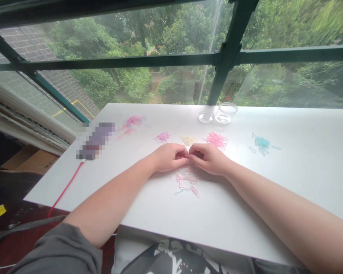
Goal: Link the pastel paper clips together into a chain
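Observation:
My left hand and my right hand meet at the fingertips, just above the middle of the white table. Both are closed in a pinch, and whatever lies between the fingers is too small to make out. Right below them is a small heap of pale and pink paper clips. Several clips trail from it toward me, among them a pink paper clip and a light blue paper clip. Behind my hands lie yellow paper clips, partly hidden, pink paper clips and purple paper clips.
Blue paper clips lie to the right, a mixed pink heap at the back left. A clear round jar and its lid stand by the window. A blurred-out device with a red cable rests on the left.

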